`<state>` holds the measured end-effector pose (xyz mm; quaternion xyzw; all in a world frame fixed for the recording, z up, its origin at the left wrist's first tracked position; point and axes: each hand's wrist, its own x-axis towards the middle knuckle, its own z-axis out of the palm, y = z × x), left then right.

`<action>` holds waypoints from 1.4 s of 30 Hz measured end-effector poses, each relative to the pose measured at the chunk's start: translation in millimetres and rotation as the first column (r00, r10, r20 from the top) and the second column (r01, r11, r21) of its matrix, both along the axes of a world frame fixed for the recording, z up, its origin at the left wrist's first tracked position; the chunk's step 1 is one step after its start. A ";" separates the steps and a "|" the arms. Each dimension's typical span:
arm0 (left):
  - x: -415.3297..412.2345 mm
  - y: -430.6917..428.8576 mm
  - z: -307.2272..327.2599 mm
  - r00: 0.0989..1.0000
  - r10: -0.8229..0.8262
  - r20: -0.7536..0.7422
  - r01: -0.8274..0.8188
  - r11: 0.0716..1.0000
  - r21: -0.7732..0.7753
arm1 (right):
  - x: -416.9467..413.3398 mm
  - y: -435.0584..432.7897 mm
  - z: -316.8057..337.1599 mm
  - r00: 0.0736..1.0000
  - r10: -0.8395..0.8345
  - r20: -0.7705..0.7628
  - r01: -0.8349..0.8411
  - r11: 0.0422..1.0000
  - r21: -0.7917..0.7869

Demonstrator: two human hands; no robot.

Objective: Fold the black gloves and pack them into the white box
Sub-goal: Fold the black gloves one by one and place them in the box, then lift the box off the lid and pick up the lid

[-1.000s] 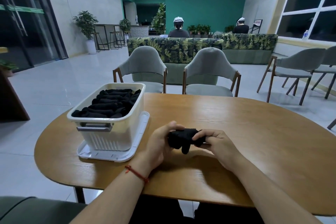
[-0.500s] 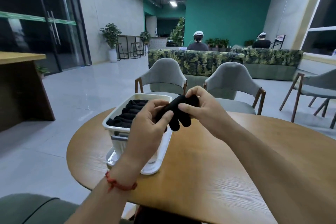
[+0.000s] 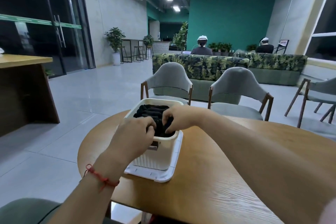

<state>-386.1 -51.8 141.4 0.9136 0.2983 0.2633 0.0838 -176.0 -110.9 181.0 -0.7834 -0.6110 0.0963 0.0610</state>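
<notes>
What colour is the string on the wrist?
Red: the thin string bracelet, seen in the head view.

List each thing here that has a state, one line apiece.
left hand, fingers curled on the folded glove.
right hand, pinches the same glove.
folded glove, held in both hands at the box's near end.
white box, open, nearly full.
packed gloves, folded, in rows inside the box.
white tray, under the box, on the table.

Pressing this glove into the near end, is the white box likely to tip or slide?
Tipping seems unlikely: the white box is broad-based and nearly full of packed gloves. Sliding looks limited, since it sits in a rimmed white tray. The left hand and right hand grip the black glove at its near end.
</notes>
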 end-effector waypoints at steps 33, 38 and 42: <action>8.8 4.3 29.8 0.798 0.049 -0.601 -0.009 0.998 0.069 | -23.2 -8.9 -4.1 0.993 -0.056 0.099 0.056 0.998 0.002; 12.9 10.9 24.1 0.754 0.028 -0.657 0.034 0.996 0.082 | -4.8 -26.7 -19.0 0.975 -0.191 -0.110 0.220 0.886 0.409; 11.0 16.1 20.8 0.771 -0.012 -0.637 0.059 0.997 0.053 | -10.3 -39.1 -25.0 0.681 -0.325 -0.656 0.560 0.809 0.180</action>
